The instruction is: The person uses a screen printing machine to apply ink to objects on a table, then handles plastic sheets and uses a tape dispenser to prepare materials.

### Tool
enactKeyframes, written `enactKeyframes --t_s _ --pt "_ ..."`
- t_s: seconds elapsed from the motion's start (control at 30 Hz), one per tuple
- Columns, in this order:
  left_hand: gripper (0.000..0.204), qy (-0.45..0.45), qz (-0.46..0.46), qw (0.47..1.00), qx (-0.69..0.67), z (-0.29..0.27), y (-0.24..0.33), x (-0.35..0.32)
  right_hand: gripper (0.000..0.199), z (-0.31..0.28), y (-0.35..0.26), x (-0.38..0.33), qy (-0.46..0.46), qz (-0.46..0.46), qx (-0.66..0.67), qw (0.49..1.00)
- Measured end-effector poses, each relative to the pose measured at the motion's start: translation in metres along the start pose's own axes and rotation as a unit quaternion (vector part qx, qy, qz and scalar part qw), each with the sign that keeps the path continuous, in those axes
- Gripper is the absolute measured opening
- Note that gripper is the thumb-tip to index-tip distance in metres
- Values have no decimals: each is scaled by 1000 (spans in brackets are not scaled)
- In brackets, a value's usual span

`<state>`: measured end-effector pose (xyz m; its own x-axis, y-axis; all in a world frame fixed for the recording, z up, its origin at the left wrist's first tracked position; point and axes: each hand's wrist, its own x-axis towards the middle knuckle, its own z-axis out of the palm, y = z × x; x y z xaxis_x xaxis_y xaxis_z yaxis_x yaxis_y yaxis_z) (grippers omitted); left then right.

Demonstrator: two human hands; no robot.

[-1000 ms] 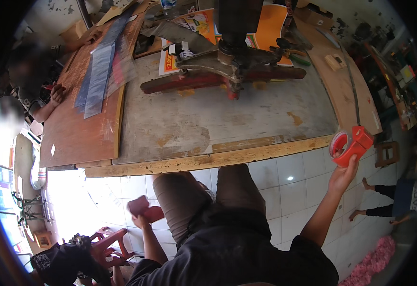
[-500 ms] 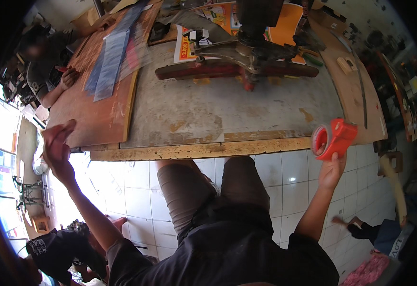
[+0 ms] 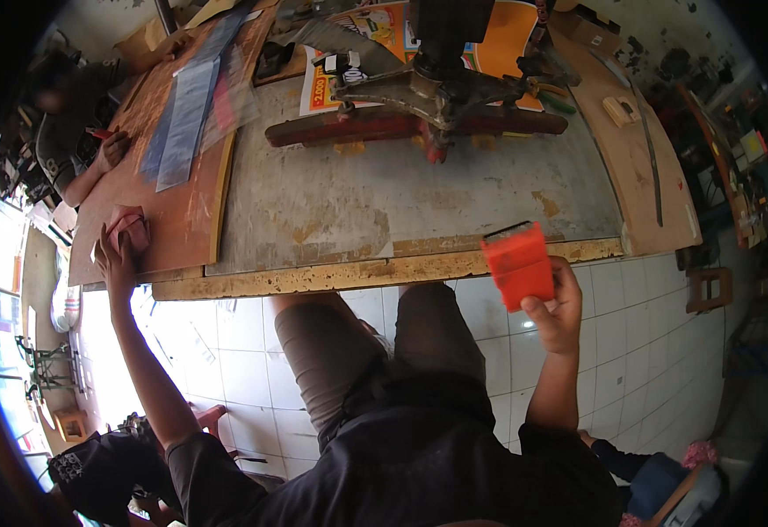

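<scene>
The dispenser (image 3: 521, 268), red and boxy with a dark strip along its far edge, is held in the right hand (image 3: 561, 307). It is gripped at its near right corner, with the thumb laid along its near end and the fingers curled at its right side. It is seen against the front edge of the surface (image 3: 331, 211), right of the middle; whether the edge is touched cannot be told. By the left hand (image 3: 117, 266), a crumpled pink cloth (image 3: 129, 227) is touched at the near left corner of the brown board (image 3: 169, 224). The fingers are placed around the cloth, but whether they are closed on it cannot be told.

Toward the back of the surface, a metal stand (image 3: 432, 97) with a long red bar (image 3: 340, 130) is placed, and behind it an orange poster (image 3: 507, 53) is laid flat. On the brown board, long bluish strips (image 3: 177, 145) are laid overlapping. At the right, a wooden block (image 3: 619, 111) and a thin dark rod (image 3: 652, 167) are set near each other. At the far left, a small red item (image 3: 100, 133) is held in a co-worker's hand (image 3: 114, 151). Below, white floor tiles (image 3: 454, 325) are seen.
</scene>
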<state>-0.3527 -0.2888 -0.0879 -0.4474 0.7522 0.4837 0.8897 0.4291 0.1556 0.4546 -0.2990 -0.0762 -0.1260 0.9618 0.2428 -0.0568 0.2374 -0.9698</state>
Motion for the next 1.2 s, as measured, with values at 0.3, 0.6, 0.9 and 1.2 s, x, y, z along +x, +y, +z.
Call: enactKeyframes --t_s 0.3,0.6,0.9,1.2 --pt "105 60 28 998 -6 -68 92 -37 58 22 0 9 -79 -46 -103 990" --pt "110 235 21 963 127 -65 117 -44 59 26 5 8 -98 -86 -157 979" --pt "90 48 -89 994 -43 -22 94 -31 60 31 8 10 -106 -103 -166 975" --pt "90 73 13 991 113 43 33 36 63 42 10 15 -115 -106 -143 977"
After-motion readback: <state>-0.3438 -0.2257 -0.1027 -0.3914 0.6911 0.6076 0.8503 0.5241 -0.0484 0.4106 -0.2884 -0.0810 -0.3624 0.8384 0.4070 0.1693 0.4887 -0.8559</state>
